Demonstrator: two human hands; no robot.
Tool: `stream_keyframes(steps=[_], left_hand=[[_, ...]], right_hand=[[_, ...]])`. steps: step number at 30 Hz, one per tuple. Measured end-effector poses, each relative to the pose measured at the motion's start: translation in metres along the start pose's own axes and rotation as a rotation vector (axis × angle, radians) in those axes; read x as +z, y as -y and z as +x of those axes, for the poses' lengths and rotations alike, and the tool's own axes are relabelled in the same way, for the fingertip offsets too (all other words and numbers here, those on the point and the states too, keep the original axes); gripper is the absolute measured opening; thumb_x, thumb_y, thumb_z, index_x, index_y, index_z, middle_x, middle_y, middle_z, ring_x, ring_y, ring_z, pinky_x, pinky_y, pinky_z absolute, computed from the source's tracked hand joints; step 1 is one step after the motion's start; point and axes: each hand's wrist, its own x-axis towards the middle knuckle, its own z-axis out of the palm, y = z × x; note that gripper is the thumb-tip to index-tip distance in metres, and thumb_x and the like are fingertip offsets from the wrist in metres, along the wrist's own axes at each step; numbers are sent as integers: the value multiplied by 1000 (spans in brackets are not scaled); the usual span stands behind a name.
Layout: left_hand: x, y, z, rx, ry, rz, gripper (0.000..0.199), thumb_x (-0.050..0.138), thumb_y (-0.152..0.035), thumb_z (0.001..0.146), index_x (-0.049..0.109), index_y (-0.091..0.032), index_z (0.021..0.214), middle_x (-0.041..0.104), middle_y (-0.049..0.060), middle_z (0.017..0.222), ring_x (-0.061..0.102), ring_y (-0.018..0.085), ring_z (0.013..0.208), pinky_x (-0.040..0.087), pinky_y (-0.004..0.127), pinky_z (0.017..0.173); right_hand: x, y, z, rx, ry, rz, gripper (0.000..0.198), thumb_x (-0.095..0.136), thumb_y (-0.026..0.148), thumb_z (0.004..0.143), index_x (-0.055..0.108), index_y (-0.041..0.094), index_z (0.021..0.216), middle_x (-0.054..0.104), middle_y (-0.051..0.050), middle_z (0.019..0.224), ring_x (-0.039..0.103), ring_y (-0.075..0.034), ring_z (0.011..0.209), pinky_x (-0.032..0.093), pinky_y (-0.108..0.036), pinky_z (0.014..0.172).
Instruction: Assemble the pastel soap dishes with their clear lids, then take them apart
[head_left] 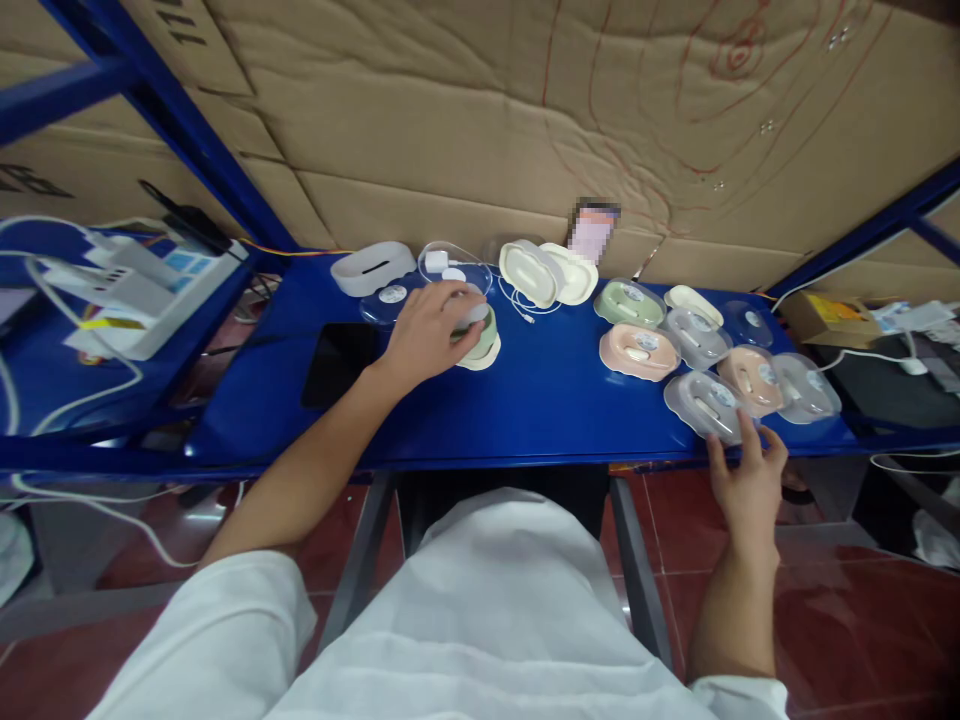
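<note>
My left hand point(424, 335) pinches a pale, rounded plastic piece point(474, 314) over a green scalloped box point(487, 333), seemingly for control; my right hand point(750, 487) touches a grey, clear-lidded plastic box point(699, 402), gripping or not, can't tell.

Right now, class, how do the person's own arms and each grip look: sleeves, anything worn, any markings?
A loose, plain white fabric sleeve ends near the left elbow; at right, only the edge of a matching white sleeve shows. The left forearm and right forearm are uncovered, with no watch, bracelet or marking visible. The left grip and right grip are ungloved human hands.
</note>
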Motion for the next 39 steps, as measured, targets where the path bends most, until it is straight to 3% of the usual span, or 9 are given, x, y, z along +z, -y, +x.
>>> stream_keyframes(steps=[4,11,16,20,25,29,33,36,39], left_hand=[[8,7,-3,-58,46,37,46,64,-46,102,66,-23,141,71,17,136,68,37,119,52,53,99],[6,-4,-5,91,-16,-45,32,48,-37,115,70,-25,135,77,11,130,73,30,119,55,50,99],[10,-58,-15,395,145,-153,35,51,-19,112,70,-38,135,79,0,130,75,20,115,57,38,97],[21,-87,-21,524,284,-333,28,50,-21,112,72,-33,122,80,1,123,77,18,105,60,33,89],[10,-60,-10,322,183,-270,22,53,-40,112,72,-32,119,78,6,125,75,25,117,60,43,104],[-15,-4,3,-17,67,-102,39,41,-24,107,66,-20,136,73,15,137,66,34,132,52,57,111],[-29,47,3,-340,144,133,51,46,-17,96,63,-21,144,63,14,152,54,37,145,40,59,122],[-30,77,-6,-512,161,213,58,56,-33,97,57,-15,151,54,25,158,49,48,146,39,70,117],[-26,101,-15,-690,239,258,62,60,-42,97,55,-19,154,49,24,163,45,49,148,40,72,116]], right_hand=[[10,10,15,-18,0,-66,78,57,66,101,54,21,164,54,-29,153,61,-50,132,59,-67,93],[13,56,22,-200,-242,82,66,63,53,104,53,24,164,56,-23,159,55,-48,144,46,-70,116],[23,138,-9,-594,16,315,82,70,46,104,29,36,174,38,-16,175,44,-41,157,42,-65,124],[38,178,-14,-816,262,385,69,64,46,108,38,30,169,59,-15,162,54,-35,152,44,-59,121],[54,186,-4,-783,285,472,38,55,33,113,63,27,149,73,-10,146,62,-29,145,47,-52,118],[58,181,-5,-672,215,511,32,58,32,111,68,26,141,73,-9,143,62,-30,143,48,-52,118],[60,181,-9,-636,180,498,30,60,32,110,68,25,138,73,-11,141,62,-31,143,49,-54,118],[61,182,-10,-642,184,491,31,60,32,110,67,25,139,73,-11,141,61,-32,144,49,-55,119],[62,182,-10,-645,185,499,32,59,33,110,66,24,140,72,-11,142,61,-32,144,49,-56,119]])
